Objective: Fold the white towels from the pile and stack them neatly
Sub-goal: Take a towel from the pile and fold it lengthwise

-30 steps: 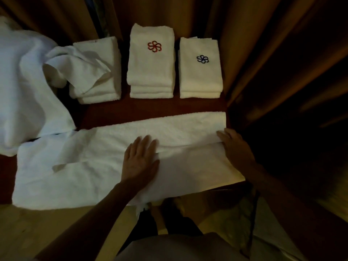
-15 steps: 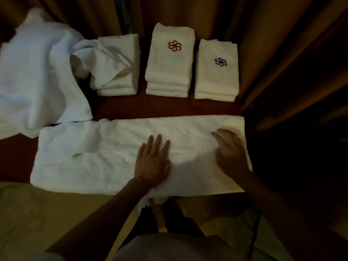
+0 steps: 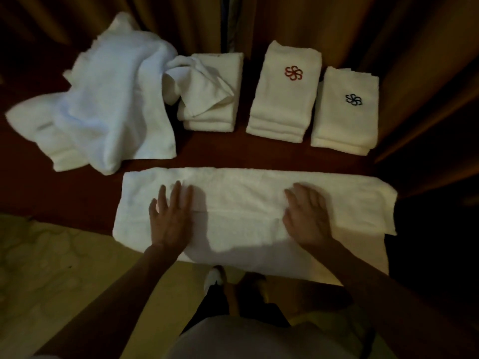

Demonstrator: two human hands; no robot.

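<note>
Item, long folded towel (image 3: 248, 216), lying just in front of the three folded stacks (image 3: 282, 94): my left hand (image 3: 172, 218) and right hand (image 3: 307, 216), both flat and spread, have slid apart smoothing it, ready for crosswise folding.

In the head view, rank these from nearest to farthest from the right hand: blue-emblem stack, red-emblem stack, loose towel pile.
From the right hand:
1. blue-emblem stack, directly beyond it, far right.
2. red-emblem stack, beyond it, toward the middle; only slightly farther.
3. loose towel pile, far left, clearly farthest.
</note>
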